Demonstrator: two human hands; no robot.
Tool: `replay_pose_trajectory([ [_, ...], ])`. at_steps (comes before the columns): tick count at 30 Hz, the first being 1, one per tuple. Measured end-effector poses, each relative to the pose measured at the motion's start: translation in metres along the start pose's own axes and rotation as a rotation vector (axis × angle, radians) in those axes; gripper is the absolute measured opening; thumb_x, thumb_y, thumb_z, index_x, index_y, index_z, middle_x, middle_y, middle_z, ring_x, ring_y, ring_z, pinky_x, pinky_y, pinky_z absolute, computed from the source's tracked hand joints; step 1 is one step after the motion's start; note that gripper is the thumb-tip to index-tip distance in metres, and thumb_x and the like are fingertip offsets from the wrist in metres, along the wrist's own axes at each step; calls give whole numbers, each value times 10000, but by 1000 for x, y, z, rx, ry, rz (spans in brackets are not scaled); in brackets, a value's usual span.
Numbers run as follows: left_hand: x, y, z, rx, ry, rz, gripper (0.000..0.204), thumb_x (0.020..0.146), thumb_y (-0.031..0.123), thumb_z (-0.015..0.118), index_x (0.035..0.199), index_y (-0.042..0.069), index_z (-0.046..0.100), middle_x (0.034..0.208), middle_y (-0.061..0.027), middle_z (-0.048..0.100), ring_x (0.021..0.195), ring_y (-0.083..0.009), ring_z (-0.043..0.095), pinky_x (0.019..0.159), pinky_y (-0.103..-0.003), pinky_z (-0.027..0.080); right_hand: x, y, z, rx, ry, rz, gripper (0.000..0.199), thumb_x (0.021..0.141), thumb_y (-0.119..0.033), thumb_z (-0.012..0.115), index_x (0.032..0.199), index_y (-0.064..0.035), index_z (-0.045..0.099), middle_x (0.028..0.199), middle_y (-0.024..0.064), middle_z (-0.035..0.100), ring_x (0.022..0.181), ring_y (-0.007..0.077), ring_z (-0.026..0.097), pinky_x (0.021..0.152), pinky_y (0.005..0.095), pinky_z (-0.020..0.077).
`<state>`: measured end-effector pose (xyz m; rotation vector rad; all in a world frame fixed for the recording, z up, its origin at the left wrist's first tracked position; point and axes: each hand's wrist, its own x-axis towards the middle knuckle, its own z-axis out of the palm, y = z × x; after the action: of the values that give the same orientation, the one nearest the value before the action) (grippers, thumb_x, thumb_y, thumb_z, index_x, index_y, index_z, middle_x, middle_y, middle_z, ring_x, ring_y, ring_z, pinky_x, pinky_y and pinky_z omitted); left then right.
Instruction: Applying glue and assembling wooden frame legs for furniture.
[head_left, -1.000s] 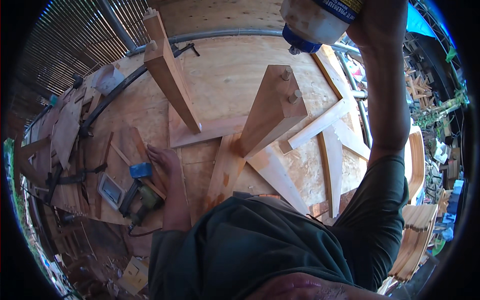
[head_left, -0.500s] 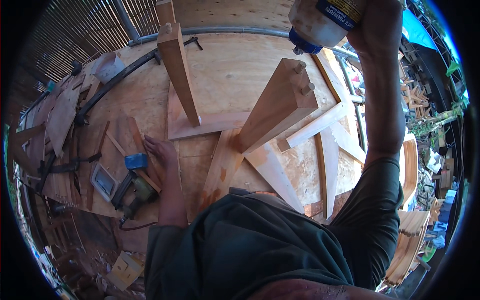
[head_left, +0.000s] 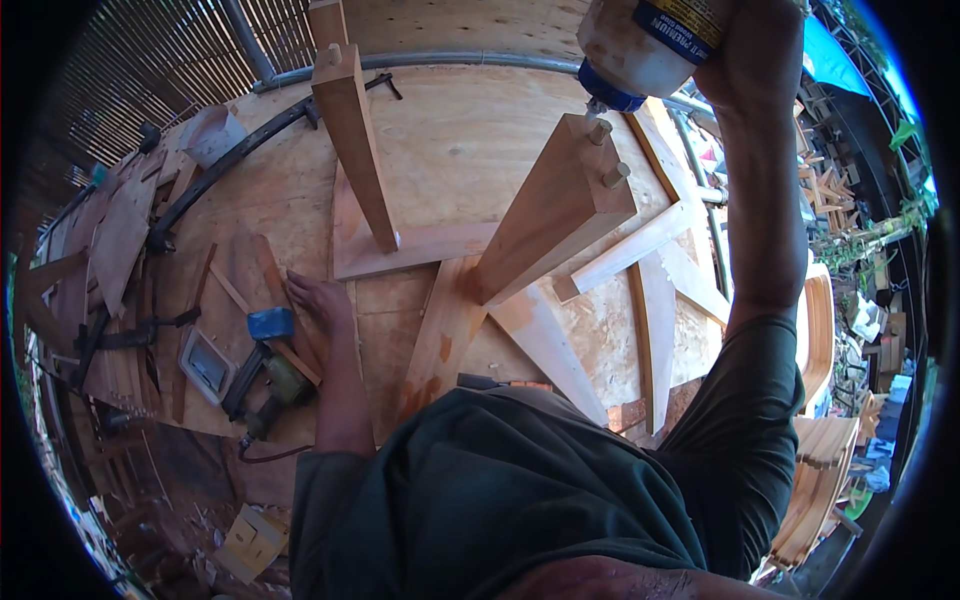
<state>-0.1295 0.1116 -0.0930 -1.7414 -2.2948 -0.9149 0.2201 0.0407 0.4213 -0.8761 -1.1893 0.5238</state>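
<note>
My right hand point(head_left: 755, 50) is raised and grips an upturned white glue bottle point(head_left: 650, 45) with a blue cap. Its nozzle touches the top end of an upright wooden post point(head_left: 555, 215), right by two short dowels point(head_left: 608, 150) that stick out of that end. A second upright post point(head_left: 355, 140) with dowels stands further left on a flat wooden frame point(head_left: 420, 245). My left hand point(head_left: 318, 300) rests flat on the plywood workbench point(head_left: 460, 130), fingers spread, next to a power tool point(head_left: 265, 370) with a blue part.
Wooden slats and boards point(head_left: 650, 300) lie across the bench to the right. A metal pipe point(head_left: 480, 60) runs along the far edge. Scrap boards and clamps point(head_left: 110, 240) crowd the left side. Curved wooden parts point(head_left: 825, 460) are stacked at the right.
The view has moved closer to the posts. The glue bottle's nozzle has come down onto the post's dowelled end. My left hand stays on the bench.
</note>
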Motion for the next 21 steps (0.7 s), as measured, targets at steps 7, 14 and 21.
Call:
replay_pose_trajectory([
  [7, -2, -2, -3, 6, -6, -11, 703, 830, 0, 572, 1471, -105, 303, 1432, -323, 405, 1377, -462, 389, 1189, -499, 311, 4, 5, -4, 80, -60, 0, 251, 931, -196, 702, 1052, 14, 638, 921, 126, 684, 791, 224, 692, 685, 346, 591],
  [14, 1, 1, 2, 38, -10, 11, 696, 857, 29, 565, 1484, -110, 296, 1436, -319, 415, 1350, -464, 420, 1180, -493, 333, 4, 3, -6, 118, 9, 10, 251, 919, -189, 705, 1062, 1, 626, 914, 121, 673, 786, 228, 680, 684, 348, 586],
  [21, 1, -2, 5, 28, -5, 1, 719, 827, 2, 596, 1474, -106, 303, 1434, -318, 413, 1374, -455, 397, 1187, -494, 317, 2, 7, -5, 142, 51, 64, 261, 921, -180, 696, 1089, 3, 616, 931, 124, 667, 803, 242, 680, 700, 365, 588],
])
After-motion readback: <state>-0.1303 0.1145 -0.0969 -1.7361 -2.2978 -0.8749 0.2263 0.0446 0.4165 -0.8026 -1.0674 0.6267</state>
